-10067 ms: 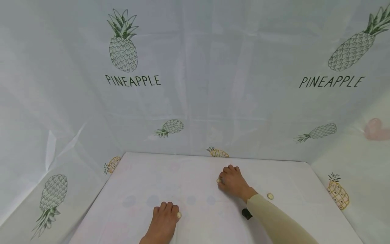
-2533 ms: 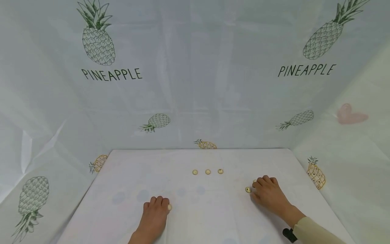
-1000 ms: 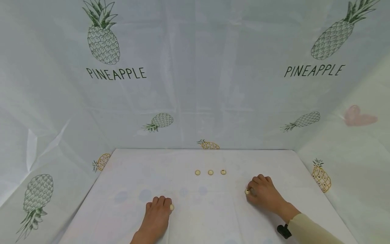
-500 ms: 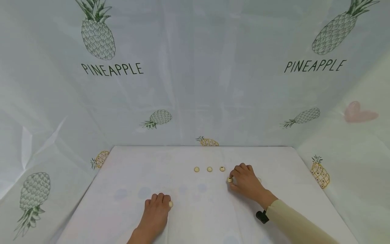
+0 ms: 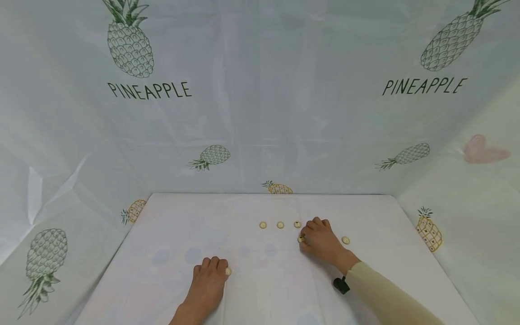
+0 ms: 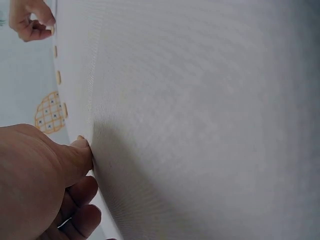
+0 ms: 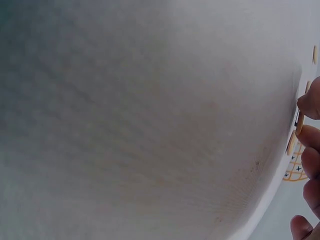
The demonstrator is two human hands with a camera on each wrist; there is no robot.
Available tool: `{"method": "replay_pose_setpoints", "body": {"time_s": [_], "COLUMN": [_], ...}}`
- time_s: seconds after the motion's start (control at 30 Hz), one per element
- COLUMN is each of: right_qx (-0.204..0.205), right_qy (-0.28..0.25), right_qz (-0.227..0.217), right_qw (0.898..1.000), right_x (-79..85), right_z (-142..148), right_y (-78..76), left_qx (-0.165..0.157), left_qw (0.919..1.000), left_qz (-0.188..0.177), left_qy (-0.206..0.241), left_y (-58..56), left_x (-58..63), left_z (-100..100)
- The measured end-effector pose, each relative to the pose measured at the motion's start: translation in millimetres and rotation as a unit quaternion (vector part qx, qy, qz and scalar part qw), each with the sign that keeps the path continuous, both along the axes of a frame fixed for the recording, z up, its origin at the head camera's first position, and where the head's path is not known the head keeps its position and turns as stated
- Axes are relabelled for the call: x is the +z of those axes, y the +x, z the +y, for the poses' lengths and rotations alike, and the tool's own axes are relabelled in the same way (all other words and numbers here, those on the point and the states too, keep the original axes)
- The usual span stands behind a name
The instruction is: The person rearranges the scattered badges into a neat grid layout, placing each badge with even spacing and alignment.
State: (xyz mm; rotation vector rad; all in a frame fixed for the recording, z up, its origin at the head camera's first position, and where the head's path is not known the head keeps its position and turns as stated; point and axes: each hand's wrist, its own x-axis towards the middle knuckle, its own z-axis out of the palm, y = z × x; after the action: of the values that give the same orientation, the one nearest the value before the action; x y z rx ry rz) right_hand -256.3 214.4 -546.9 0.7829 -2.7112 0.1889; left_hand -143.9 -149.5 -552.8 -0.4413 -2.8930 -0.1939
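Observation:
My right hand (image 5: 321,239) pinches a small round wooden disc (image 5: 301,239) with a dark mark. In the right wrist view its thumb and fingertip grip this disc (image 7: 300,121) by the edges, close over the table. The held disc is just in front of the right end of a row of three similar discs, the middle one (image 5: 280,225) among them. Another loose disc (image 5: 345,240) lies right of the hand. My left hand (image 5: 209,280) rests at the table's front middle, fingers curled, with a disc (image 5: 228,271) held at its thumb side.
A white cloth with faint spots covers the table (image 5: 170,216). White sheets printed with pineapples (image 5: 215,155) hang behind and at both sides. A black strap piece (image 5: 341,285) hangs at the right wrist, by a beige sleeve (image 5: 386,293).
Since ten seconds ago a row of three discs has appeared at the back. In the last second my right hand has carried a disc leftward to the row. The left hand has stayed put.

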Motion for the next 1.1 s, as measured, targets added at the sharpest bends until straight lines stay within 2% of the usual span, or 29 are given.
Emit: {"method": "replay_pose_setpoints", "body": {"time_s": [0.4, 0.63, 1.1], "right_qx": [-0.009, -0.010, -0.012], "right_qy": [0.007, -0.007, -0.012], "right_qz": [-0.018, -0.031, -0.035], "right_qw": [1.000, 0.999, 0.999], "right_x": [0.0, 0.7, 3.0], "right_z": [-1.7, -2.6, -3.6], "right_y": [-1.6, -1.6, 0.0], "left_qx": [-0.005, -0.008, -0.005], "left_qw": [1.0000, 1.0000, 0.9999], "left_qz": [-0.001, 0.004, -0.013], "left_qy": [0.000, 0.000, 0.008], "left_y": [0.4, 1.4, 3.0], "left_x": [0.3, 0.4, 4.7], "left_z": [-1.0, -1.5, -0.4]}}
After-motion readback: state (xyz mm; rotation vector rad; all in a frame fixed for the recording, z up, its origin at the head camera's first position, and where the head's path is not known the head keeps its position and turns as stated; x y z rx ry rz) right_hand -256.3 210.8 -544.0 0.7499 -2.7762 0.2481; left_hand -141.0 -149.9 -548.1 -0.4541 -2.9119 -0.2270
